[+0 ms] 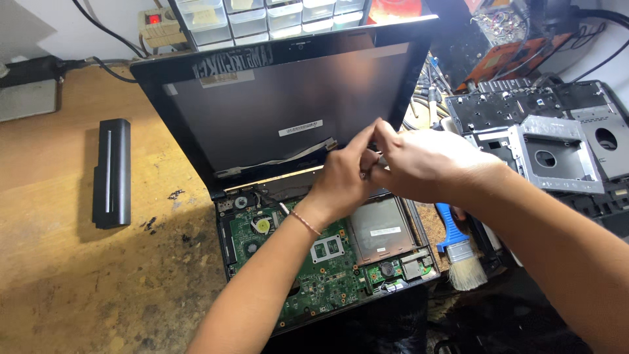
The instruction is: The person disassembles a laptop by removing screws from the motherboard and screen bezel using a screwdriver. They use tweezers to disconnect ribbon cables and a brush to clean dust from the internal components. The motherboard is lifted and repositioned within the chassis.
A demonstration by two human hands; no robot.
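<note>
Working close together above the hinge line of a black, opened-up laptop (282,124), the left hand (341,177) and right hand (426,160) meet fingertip to fingertip over something small at the base of the screen. Both sets of fingers are pinched together, but what they grip is hidden between them, so I cannot tell whether either one is actually clamped on a part. The laptop sits on a worn wooden workbench (78,275) with its top cover off, baring the green motherboard (314,262) and a flat silver metal drive plate (383,229). Judging from this, the step in hand is fine work at the hinge or the display cable; the next move seems to call for a steady, small pull or twist, not force. A black rectangular battery pack (111,172) lies well apart to the left. A blue-handled brush (458,252) rests just beside the laptop's right edge. A rack of small clear plastic drawers (262,19) stands behind the screen; their contents are too blurred to tell.
</note>
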